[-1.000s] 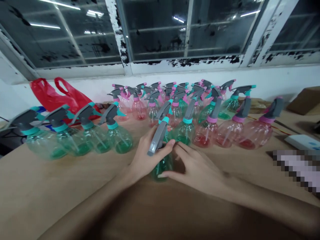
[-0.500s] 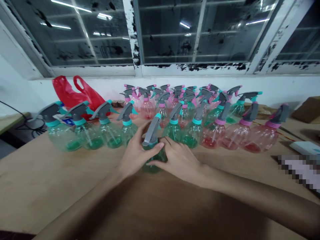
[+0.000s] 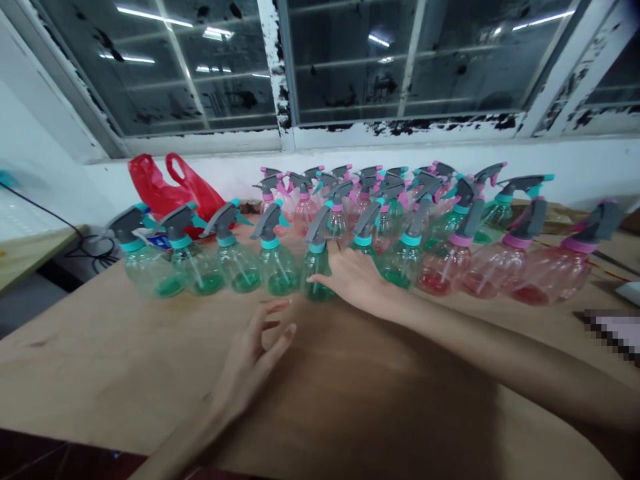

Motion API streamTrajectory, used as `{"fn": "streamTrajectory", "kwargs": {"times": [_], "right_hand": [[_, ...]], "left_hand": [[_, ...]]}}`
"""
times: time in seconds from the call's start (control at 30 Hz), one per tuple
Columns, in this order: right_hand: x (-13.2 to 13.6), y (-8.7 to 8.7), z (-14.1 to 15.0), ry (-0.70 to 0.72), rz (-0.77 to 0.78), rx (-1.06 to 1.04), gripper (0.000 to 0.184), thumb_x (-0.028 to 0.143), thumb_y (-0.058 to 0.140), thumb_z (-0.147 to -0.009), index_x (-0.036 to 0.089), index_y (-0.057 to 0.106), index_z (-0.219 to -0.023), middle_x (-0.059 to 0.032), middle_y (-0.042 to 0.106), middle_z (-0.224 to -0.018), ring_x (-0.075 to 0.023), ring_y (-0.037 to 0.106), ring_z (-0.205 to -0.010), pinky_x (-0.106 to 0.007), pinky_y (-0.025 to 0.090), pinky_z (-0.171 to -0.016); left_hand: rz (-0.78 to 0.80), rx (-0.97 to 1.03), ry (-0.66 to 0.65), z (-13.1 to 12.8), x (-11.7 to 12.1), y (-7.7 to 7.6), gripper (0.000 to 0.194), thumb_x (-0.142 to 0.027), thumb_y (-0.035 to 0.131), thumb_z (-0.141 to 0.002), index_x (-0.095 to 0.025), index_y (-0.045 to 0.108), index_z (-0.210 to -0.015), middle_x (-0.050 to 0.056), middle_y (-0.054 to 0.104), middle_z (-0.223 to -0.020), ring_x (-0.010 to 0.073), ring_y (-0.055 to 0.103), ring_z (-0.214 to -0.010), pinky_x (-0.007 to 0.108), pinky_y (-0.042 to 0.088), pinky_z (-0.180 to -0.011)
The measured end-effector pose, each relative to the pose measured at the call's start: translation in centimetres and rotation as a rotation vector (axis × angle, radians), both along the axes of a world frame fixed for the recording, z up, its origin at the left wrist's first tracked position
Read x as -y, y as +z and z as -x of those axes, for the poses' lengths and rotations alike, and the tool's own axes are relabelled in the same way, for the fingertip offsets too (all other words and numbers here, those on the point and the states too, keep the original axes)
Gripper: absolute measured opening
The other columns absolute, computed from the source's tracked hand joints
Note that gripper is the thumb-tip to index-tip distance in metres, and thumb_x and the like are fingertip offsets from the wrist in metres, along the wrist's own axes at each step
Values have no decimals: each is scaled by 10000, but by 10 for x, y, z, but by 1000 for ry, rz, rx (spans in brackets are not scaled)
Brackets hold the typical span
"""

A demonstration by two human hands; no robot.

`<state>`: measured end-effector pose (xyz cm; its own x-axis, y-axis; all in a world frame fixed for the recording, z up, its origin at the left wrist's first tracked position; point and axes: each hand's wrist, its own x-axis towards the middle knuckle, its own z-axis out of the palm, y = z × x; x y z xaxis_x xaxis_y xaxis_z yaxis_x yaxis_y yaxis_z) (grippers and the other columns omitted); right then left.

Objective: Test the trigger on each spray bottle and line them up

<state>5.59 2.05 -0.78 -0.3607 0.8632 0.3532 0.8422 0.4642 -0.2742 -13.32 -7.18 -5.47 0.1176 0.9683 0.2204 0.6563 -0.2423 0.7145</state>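
Observation:
A clear green spray bottle with a grey trigger head and turquoise collar stands upright in the middle of the front row. My right hand is wrapped round its right side, thumb across the front; some fingers are hidden behind. My left hand is nearer to me over the table, empty, with its fingers apart. Left of the held bottle stands another green spray bottle. To the right, beyond my right hand, is a green spray bottle, then a pink spray bottle with a pink collar.
More spray bottles with pink and turquoise collars crowd behind the front row, including a pink one. At the back left, a red plastic bag lies near the wall. The wooden table has its left edge beside black cables.
The held spray bottle has moved away from me into the front row. My left hand has let go and drawn back towards me; my right hand stays on the bottle.

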Motion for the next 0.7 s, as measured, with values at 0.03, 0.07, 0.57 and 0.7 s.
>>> {"fn": "streamTrajectory", "kwargs": {"times": [0.03,0.07,0.57,0.7], "right_hand": [[-2,1,1,-18,5,1,635,428,637,-762,46,463,-1237,-212,653,-946,-317,639,-806,-380,460,-592],[-4,1,2,-39,9,3,642,426,646,-756,42,463,-1237,-215,654,-943,-320,639,-814,-383,463,-600],[31,8,-34,26,-69,-24,549,405,526,-860,103,420,-1306,-168,636,-1111,-267,654,-796,-388,490,-658],[42,1,-77,10,-108,-96,303,381,502,-885,166,603,-1073,-77,693,-974,-194,648,-669,-341,484,-658]], "left_hand": [[0,-31,-21,-2,2,0,278,-386,471,-894,-310,434,-1159,70,509,-1247,279,610,-1009,432,544,-737],[-8,-64,-42,-4,3,0,261,-364,471,-897,-304,444,-1150,61,524,-1226,271,604,-1021,458,522,-804],[-156,-670,-355,-50,-10,-26,591,-472,448,-884,-153,356,-1372,147,281,-1489,294,228,-1375,519,227,-1111],[-158,-700,-363,-52,-12,-27,608,-514,390,-896,-153,344,-1383,141,260,-1496,288,204,-1383,521,224,-1112]]}}
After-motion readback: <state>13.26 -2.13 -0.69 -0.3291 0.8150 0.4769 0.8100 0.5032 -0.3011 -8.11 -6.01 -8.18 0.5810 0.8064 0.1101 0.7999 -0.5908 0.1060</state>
